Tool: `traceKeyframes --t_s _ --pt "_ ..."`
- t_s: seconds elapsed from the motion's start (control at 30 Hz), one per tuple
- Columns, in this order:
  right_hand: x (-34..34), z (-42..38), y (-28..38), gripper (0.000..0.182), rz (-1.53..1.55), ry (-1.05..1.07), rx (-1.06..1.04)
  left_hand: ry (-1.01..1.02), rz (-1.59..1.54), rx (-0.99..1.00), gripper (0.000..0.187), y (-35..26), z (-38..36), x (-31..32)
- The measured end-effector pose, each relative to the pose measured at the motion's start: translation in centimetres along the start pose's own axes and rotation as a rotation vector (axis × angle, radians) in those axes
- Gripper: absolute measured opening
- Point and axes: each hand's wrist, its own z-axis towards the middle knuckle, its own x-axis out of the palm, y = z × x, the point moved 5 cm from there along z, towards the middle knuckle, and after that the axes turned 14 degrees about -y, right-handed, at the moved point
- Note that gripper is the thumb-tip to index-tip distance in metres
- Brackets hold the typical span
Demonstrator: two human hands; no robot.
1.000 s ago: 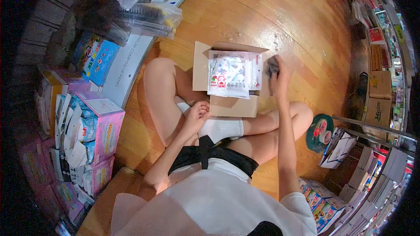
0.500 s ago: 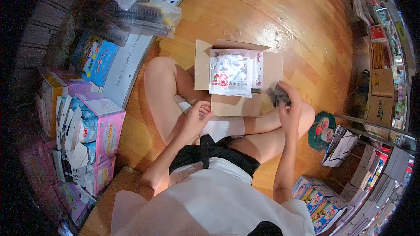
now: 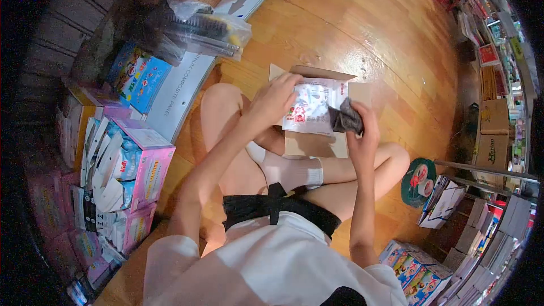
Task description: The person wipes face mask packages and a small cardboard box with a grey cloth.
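An open cardboard box [image 3: 316,145] stands on the floor before my crossed legs. On top of it lies a white patterned mask packet [image 3: 309,107]. My left hand [image 3: 277,97] is at the packet's upper left edge, fingers bent over it; whether they grip it is hidden. My right hand [image 3: 364,127] holds a crumpled dark grey cloth [image 3: 345,118] against the packet's right side.
Pink boxes of mask packets [image 3: 152,173] and a blue box [image 3: 139,79] stand at the left. A plastic-wrapped bundle [image 3: 207,31] lies at upper left. Green tape [image 3: 418,182] and stacked books [image 3: 445,209] are at the right, near a colourful box [image 3: 411,269].
My left hand has moved up and forward from the near side of the box to the packet. My right hand has brought the dark cloth left, over the packet's edge.
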Motion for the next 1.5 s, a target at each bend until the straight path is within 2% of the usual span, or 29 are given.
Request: traceKeyframes --t_s 0.13,0.23,0.37,0.53,0.67,0.77,0.87,0.97,1.03,1.07,1.1,1.13,1.2,1.27,1.33,1.4,1.5 --pt "-1.4 0.3 -0.2 0.056 0.011 -0.016 0.043 -0.083 0.143 0.074 0.046 1.7 1.0 2.1" --pt "-0.6 2.5 -0.7 0.055 -0.032 -0.14 -0.024 -0.083 0.25 0.1 0.06 1.9 0.4 3.1" --pt "4.1 6.3 -2.3 0.05 -0.034 -0.192 0.035 -0.031 0.305 0.039 0.075 2.9 -0.6 3.7" --pt "10.6 7.8 -4.2 0.048 -0.128 -0.2 0.012 -0.043 0.361 0.067 0.083 3.1 -1.3 4.0" --pt "12.9 8.6 -5.2 0.051 -0.277 -0.147 0.017 -0.112 0.217 0.031 0.088 4.5 -2.0 4.5" --pt "16.7 7.9 -5.2 0.049 -0.136 -0.042 -0.142 -0.098 0.161 -0.056 0.09 5.5 -2.4 4.9" --pt "19.1 7.7 -3.5 0.04 0.124 0.282 -0.176 -0.093 0.12 -0.097 0.091 5.5 -2.7 4.6" --pt "17.0 8.5 -4.8 0.041 0.052 0.281 -0.234 -0.09 0.151 -0.095 0.09 5.1 -2.2 4.2" --pt "14.8 9.4 -8.1 0.036 -0.149 0.14 -0.228 -0.14 0.169 -0.023 0.09 5.2 -2.4 4.9" --pt "13.2 10.1 -9.2 0.031 -0.167 0.137 -0.049 -0.14 0.179 -0.031 0.09 5.3 -2.6 4.9" --pt "12.1 10.3 -11.9 0.039 -0.118 0.1 0.094 -0.14 0.187 -0.036 0.089 5.3 -2.7 5.0" --pt "11.1 10.7 -13.0 0.04 -0.128 0.109 0.136 -0.139 0.194 -0.037 0.089 5.2 -2.6 5.0" --pt "10.5 10.8 -13.7 0.041 -0.184 0.06 0.093 -0.157 0.066 -0.052 0.089 4.8 -2.2 4.6" --pt "11.8 11.3 -11.8 0.038 -0.163 0.156 -0.072 -0.146 0.027 -0.065 0.092 4.7 -2.1 4.6" --pt "13.9 11.5 -9.9 0.047 -0.028 0.386 -0.153 -0.112 0.083 -0.072 0.098 5.1 -2.1 4.8" --pt "17.1 10.4 -10.2 0.047 0.125 0.367 -0.163 -0.098 0.089 -0.126 0.097 5.2 -2.2 4.8" --pt "17.3 10.4 -5.2 0.042 0.352 0.438 -0.037 -0.1 0.131 -0.157 0.099 5.2 -2.5 4.7"
